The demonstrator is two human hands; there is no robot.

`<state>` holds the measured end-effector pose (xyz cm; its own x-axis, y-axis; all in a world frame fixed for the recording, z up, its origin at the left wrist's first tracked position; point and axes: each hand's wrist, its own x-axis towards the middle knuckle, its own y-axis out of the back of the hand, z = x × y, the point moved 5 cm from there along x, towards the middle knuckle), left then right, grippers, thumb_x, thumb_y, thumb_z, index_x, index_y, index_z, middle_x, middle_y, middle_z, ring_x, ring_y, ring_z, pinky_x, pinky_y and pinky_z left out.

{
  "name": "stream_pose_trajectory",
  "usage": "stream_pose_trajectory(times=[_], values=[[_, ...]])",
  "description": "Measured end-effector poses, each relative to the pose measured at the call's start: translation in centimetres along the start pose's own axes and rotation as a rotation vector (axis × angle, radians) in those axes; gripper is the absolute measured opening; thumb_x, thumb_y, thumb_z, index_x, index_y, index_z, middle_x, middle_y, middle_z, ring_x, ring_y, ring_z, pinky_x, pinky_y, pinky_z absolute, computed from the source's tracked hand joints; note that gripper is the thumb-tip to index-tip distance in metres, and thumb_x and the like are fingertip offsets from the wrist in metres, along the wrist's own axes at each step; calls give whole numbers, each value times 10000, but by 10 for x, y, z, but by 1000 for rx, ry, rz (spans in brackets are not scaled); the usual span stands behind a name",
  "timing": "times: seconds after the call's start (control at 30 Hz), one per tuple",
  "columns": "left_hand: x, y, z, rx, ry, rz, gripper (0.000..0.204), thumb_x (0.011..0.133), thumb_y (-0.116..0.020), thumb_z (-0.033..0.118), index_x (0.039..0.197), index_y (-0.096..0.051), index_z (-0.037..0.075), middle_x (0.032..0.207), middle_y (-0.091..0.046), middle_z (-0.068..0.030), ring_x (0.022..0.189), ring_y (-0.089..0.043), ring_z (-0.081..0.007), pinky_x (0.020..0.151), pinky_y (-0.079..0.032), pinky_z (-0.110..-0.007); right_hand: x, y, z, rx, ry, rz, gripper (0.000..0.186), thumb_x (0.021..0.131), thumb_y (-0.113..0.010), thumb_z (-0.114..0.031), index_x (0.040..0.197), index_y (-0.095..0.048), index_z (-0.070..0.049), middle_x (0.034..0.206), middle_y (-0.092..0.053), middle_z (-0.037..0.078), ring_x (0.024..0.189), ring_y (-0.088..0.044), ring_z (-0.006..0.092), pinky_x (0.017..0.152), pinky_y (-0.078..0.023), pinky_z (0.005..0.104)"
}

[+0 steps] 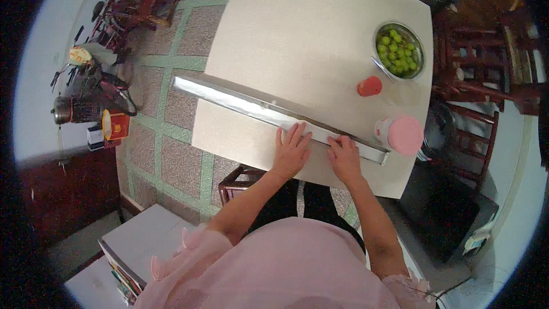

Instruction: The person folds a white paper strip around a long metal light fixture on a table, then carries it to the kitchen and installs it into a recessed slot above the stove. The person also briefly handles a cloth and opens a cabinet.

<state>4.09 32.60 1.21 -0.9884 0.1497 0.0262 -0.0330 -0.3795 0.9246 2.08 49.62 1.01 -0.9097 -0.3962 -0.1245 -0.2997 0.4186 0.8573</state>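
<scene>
A long silvery metal channel [229,99] lies slightly slanted across the cream tabletop [309,23], its left end reaching past the table's left edge. A white strip [326,131] lies along it near the middle. My left hand [292,150] rests on the channel and white strip with fingers spread. My right hand [344,159], fingers bent and apart, touches the strip farther right. Near the channel's right end stands a jar with a pink lid [404,135].
Farther right sit a bowl of green fruit [394,51], a red-topped container [369,86] and a translucent item [403,94]. Wooden chairs [474,143] line the right side; bicycles [97,80] stand left. A chair [231,189] is under the near edge.
</scene>
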Motion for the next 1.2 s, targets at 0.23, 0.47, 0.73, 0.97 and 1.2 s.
stream_pose_trajectory(times=[0.23,0.47,0.73,0.97,1.2], values=[[6,44,-120,160,609,385,334,742,-676,229,1049,-572,152,1064,-506,-81,1066,-425,-290,873,-290,-462,3,3,-2,5,-36,-41,378,771,-631,-166,1143,-594,-111,1032,-497,103,951,-504,283,790,-429,419],[38,46,-148,203,621,99,204,726,-698,283,847,-619,139,998,-528,-51,1020,-449,-276,840,-325,-450,2,1,2,74,-42,-13,407,746,-640,-113,1150,-590,-114,1034,-503,108,962,-507,288,787,-428,415],[39,30,-162,96,650,1,150,728,-690,266,804,-628,152,966,-581,-13,1002,-483,-253,818,-326,-450,3,3,0,2,-61,-24,377,772,-632,-143,1146,-584,-127,999,-500,85,931,-511,274,754,-426,408],[36,31,-172,93,631,54,127,770,-667,235,852,-613,156,888,-615,7,917,-542,-242,791,-346,-480,4,5,-2,-3,-65,-46,366,781,-636,-175,1140,-581,-128,1005,-499,78,925,-510,270,736,-425,417],[35,31,-174,83,609,87,129,766,-672,234,836,-602,151,851,-617,10,899,-546,-247,766,-363,-469,7,8,-8,-15,-78,-25,364,761,-644,-136,1119,-585,-107,1034,-507,86,952,-512,276,755,-423,419]])
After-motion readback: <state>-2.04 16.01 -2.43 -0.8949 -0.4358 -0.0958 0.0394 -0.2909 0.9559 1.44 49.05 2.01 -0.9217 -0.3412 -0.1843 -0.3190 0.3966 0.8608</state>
